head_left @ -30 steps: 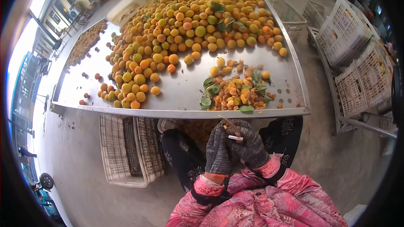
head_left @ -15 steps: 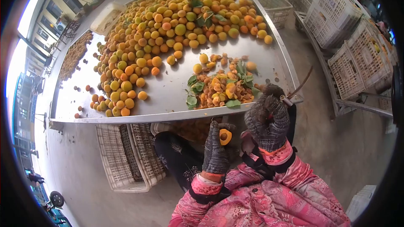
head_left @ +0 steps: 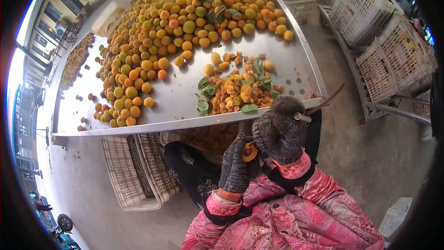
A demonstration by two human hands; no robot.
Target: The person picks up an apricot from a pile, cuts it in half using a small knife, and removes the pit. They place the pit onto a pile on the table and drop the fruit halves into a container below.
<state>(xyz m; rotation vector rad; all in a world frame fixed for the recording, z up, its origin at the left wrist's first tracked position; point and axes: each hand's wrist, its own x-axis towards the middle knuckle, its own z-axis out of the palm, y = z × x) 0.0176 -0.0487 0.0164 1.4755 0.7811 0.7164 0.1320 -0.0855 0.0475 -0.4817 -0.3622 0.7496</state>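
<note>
"Fruit (head_left: 250,153), cut open: where is it?"
"In your left hand (head_left: 234,166), by the near edge of the tabletop (head_left: 175,95). Your right hand (head_left: 280,132), just right of it, is curled around a metal-ended tool (head_left: 303,118)."

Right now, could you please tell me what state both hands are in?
Left hand: closed, holding a cut-open orange fruit.
Right hand: closed around a slim tool with a metal part.
</note>
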